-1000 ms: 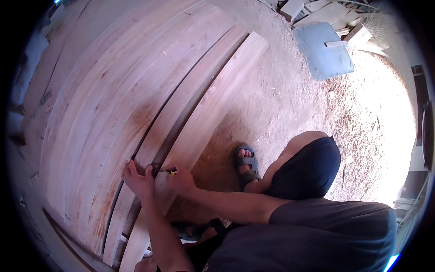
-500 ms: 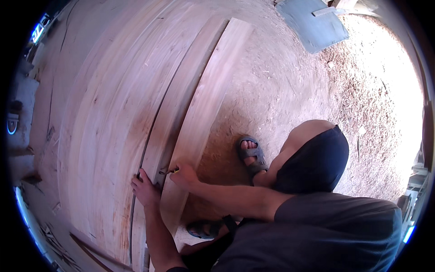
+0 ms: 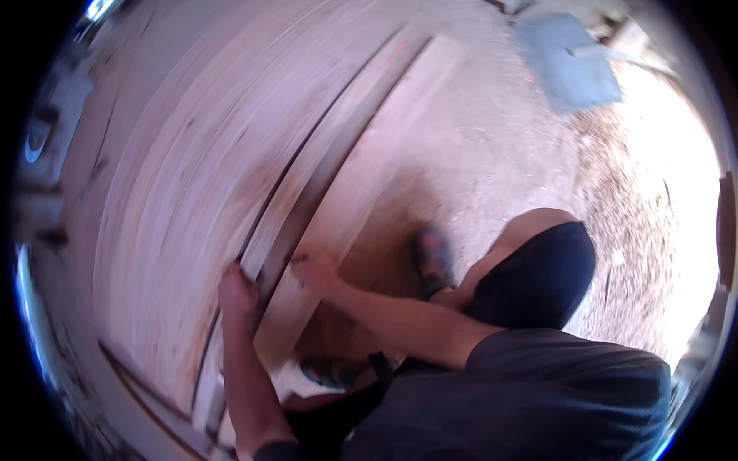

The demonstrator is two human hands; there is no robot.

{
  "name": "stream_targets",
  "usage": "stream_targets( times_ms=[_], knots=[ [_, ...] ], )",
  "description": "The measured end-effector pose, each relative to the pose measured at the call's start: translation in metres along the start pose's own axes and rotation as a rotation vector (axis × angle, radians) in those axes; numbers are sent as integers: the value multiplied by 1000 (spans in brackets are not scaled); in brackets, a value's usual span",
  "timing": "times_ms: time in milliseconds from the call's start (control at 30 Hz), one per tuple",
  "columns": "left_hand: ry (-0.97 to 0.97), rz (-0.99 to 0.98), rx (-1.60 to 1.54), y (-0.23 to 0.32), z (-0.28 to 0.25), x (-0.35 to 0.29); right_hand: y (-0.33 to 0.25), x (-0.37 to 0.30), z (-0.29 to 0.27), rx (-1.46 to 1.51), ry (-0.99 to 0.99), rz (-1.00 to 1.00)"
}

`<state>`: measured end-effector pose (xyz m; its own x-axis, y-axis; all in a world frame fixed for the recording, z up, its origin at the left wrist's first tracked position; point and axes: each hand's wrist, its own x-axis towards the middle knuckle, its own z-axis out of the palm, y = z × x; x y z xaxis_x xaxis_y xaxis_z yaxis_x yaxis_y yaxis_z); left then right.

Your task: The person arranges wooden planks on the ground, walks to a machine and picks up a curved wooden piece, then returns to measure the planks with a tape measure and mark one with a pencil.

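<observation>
My left hand (image 3: 240, 288) is on a narrow plank (image 3: 311, 165), its fingers curled at the plank's left edge by a thin dark gap; motion blurs it. To its right my right hand (image 3: 315, 272) rests over a pale, wider plank (image 3: 361, 173) with its fingers closed. Something small and dark shows at those fingertips, too smeared to name. A dark gap parts these two planks. Several wide boards (image 3: 177, 192) lie side by side to the left of the narrow plank.
My sandalled foot (image 3: 433, 250) and bent knee (image 3: 530, 261) are right of the planks. Wood shavings (image 3: 626, 215) cover the floor at the right. A blue-grey sheet (image 3: 569, 65) lies at the far right. Along the left rim is clutter, partly cut off.
My left hand's fingers have gone from spread to curled at the narrow plank's edge. The yellow bit in my right hand no longer shows. The whole view has turned and blurred.
</observation>
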<state>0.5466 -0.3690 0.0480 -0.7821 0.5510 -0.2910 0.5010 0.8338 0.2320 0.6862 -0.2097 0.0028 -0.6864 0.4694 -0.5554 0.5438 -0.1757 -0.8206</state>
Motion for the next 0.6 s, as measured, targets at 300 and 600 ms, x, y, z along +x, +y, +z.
stream_targets(
  times_ms=[300,600],
  knots=[
    [164,-126,-146,0,-2,-23,16,19,2,46,-316,-251],
    [741,-201,-212,26,36,-44,-35,21,1,532,-231,425]
  ],
)
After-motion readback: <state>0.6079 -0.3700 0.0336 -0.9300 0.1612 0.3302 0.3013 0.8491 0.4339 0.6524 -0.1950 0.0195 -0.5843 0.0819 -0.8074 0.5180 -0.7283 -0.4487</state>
